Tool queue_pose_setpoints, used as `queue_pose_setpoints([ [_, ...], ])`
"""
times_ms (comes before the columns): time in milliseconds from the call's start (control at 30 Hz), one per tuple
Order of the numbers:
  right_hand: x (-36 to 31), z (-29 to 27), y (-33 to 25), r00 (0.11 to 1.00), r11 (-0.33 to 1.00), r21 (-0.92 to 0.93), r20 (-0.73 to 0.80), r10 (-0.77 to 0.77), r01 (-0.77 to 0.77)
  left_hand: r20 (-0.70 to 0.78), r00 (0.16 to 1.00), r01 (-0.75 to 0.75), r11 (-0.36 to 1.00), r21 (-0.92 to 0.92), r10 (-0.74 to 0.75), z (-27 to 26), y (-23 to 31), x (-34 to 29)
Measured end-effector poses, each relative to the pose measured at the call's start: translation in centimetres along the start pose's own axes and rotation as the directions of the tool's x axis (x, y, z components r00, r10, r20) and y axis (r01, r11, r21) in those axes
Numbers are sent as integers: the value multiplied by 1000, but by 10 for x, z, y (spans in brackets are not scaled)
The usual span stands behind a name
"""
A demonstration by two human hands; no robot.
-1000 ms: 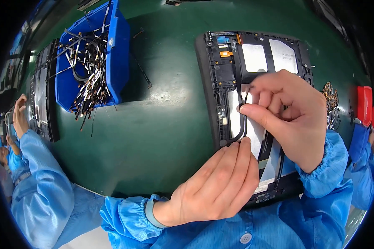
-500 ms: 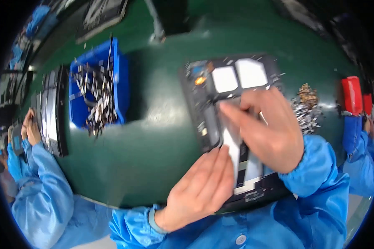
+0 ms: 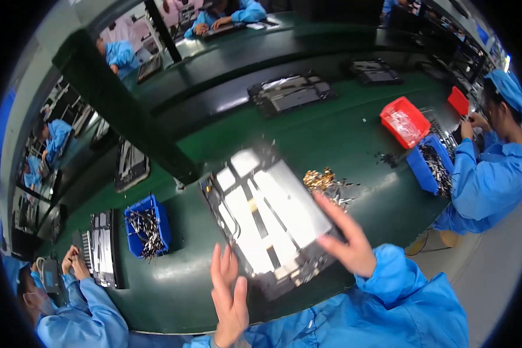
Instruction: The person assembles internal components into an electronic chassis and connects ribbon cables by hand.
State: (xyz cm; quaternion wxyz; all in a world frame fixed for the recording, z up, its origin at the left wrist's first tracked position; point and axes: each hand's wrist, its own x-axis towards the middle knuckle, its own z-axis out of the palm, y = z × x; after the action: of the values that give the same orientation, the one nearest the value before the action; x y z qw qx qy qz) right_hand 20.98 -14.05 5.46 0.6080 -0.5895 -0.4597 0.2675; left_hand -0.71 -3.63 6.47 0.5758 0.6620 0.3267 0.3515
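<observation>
In front of me on the green table lies an opened flat electronic device. It has a black frame, bright white and silver panels, and small parts along its edges. My left hand is raised beside its near left corner, fingers apart and empty. On the opposite side, my right hand is open with thumb and fingers spread at the device's right edge. Whether it touches that edge I cannot tell. A pile of small gold and silver pieces lies past the right hand.
A blue bin of metal strips stands left, beside a slanting dark post. To the right are a red bin and another blue bin, near a co-worker. Another co-worker sits left. Similar devices lie farther back.
My hands, earlier together over the device's middle, have drawn apart to its two sides and opened. The view has tipped up, showing more of the room.
</observation>
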Motion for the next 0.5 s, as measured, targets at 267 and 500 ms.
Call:
queue_pose_setpoints([
  [267, 16, -87, -18, 883, 748, 595, -468, 25, 294, 185, 962, -270, 586, 764, 202, 65, -32, 243],
  [500, 3, -131, -10, 851, 804, 543, -517, 94, 242, -138, 990, 121, 388, 914, 16, 152, -74, 367],
])
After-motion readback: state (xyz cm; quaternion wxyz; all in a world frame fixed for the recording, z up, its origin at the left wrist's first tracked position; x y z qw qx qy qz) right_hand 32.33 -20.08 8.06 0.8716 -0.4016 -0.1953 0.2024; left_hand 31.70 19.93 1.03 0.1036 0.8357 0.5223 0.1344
